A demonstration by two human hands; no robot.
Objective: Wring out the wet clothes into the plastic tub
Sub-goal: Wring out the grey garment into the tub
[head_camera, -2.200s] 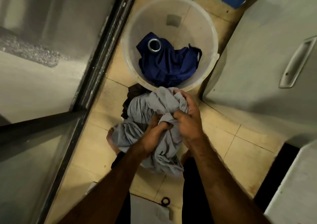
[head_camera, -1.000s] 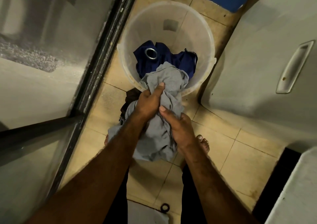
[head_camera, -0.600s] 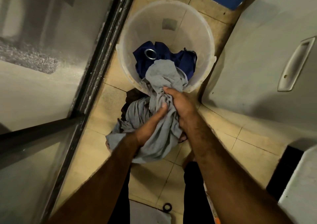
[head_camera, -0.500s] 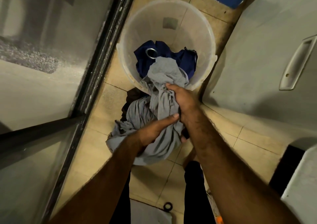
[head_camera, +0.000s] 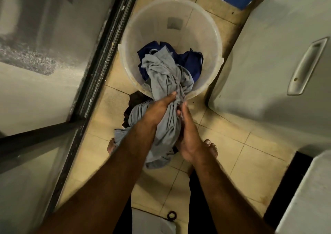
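Observation:
A translucent white plastic tub (head_camera: 211,42) stands on the tiled floor ahead of me. Inside it lies a dark blue cloth (head_camera: 190,60) with a metal ring partly covered. A wet grey garment (head_camera: 163,76) drapes over the tub's near rim, its upper end inside the tub and its lower end hanging down between my arms. My left hand (head_camera: 157,111) is wrapped around the twisted middle of the grey garment. My right hand (head_camera: 188,135) grips it just below, on the right side.
A dark cloth (head_camera: 133,101) lies on the floor under the grey one. A glass door with a black frame (head_camera: 100,69) runs along the left. A grey appliance with a handle (head_camera: 304,67) stands right. My bare feet (head_camera: 210,146) are on the tiles.
The hands swapped places: the left hand moved up to the garment near the rim, the right hand dropped below it. More of the grey garment now lies inside the tub.

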